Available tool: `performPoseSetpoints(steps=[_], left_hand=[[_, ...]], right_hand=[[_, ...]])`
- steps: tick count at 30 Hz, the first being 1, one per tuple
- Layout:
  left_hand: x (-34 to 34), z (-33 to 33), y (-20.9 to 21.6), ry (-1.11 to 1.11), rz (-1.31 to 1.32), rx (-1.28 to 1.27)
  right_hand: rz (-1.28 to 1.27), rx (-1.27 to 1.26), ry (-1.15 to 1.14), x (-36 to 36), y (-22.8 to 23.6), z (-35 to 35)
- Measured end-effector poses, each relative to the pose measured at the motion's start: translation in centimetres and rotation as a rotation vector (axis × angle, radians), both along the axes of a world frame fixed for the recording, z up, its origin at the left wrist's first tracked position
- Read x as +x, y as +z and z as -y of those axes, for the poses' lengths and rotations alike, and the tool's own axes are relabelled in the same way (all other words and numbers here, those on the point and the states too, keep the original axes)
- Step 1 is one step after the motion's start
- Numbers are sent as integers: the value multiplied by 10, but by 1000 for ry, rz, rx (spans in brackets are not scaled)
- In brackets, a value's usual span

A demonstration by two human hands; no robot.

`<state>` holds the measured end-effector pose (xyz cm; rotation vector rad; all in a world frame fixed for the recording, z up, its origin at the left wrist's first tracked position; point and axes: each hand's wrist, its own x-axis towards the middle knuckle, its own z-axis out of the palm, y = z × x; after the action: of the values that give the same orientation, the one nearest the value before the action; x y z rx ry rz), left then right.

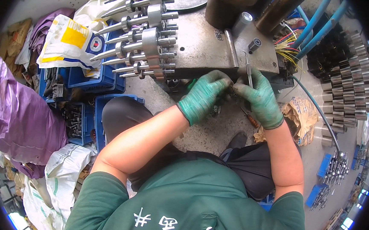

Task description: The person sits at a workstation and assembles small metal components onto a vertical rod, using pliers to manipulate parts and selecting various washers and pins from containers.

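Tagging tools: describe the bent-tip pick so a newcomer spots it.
Find the big grey metal block, top centre. At its near edge is the green-gloved right hand. Held there is the slim silver pick, its tip bent, unlike the straight, thicker rod on the block.

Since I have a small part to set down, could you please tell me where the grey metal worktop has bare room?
The worktop is mostly bare between the silvery steel shafts and the slim metal rod; right of that rod, a silvery cylinder and dark round bushing crowd it.

On the metal worktop (198, 41), a rod (231, 48), a dark sleeve (254, 44), a shiny cylinder (243, 23).
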<state>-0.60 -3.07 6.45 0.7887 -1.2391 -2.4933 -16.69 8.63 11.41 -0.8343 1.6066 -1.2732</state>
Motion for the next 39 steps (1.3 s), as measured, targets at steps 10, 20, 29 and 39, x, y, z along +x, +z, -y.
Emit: performPoseSetpoints(steps=[10, 20, 29, 39], left_hand=[[6, 29, 2, 301, -44, 234], [6, 28, 2, 336, -79, 170], [8, 29, 2, 327, -98, 178], [7, 28, 0, 341, -96, 182]], right_hand=[[-1078, -214, 167, 4, 16, -8], [-1138, -241, 164, 6, 11, -6], [-1163, -192, 183, 6, 8, -6], [-1146, -200, 196, 7, 8, -4]])
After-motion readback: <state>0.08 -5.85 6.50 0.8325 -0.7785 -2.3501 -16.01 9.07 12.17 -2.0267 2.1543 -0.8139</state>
